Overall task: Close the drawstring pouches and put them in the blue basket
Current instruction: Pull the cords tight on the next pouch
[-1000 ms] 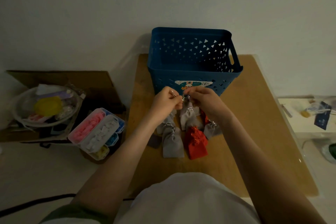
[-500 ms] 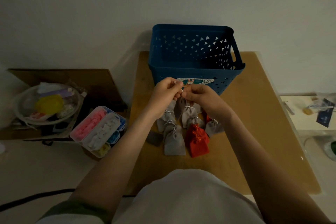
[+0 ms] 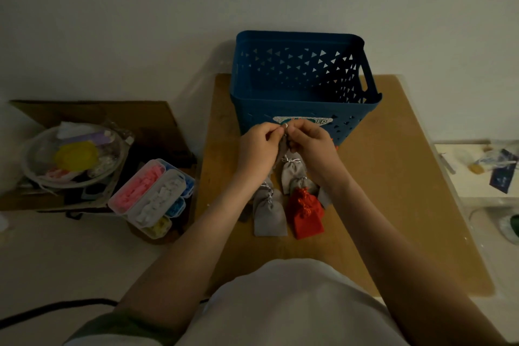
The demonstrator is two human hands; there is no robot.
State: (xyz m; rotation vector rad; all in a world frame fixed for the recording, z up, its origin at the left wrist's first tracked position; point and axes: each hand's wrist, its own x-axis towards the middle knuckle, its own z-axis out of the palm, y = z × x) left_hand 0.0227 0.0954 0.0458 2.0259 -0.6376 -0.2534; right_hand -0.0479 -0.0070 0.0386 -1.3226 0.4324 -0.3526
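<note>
The blue basket (image 3: 303, 109) stands at the back of the brown table, its inside in shadow. In front of its near wall my left hand (image 3: 259, 149) and my right hand (image 3: 311, 143) meet, both pinching the silver drawstring of a grey pouch (image 3: 281, 149) that hangs between them above the table. Below the hands lie several pouches: a grey one (image 3: 269, 215) at the front left, a red one (image 3: 306, 212) beside it, and more grey ones (image 3: 293, 173) behind, partly hidden by my wrists.
The brown table (image 3: 393, 177) has bare surface to the right of the pouches. Left of it, lower down, sit clear boxes of pink, white and blue pieces (image 3: 153, 196) and a clear bowl with a yellow object (image 3: 73, 157). A white shelf with clutter (image 3: 483, 168) is at right.
Both hands have lifted the grey pouch off the pile, up toward the basket's front wall, still pinching its drawstring. The pouches on the table have not moved.
</note>
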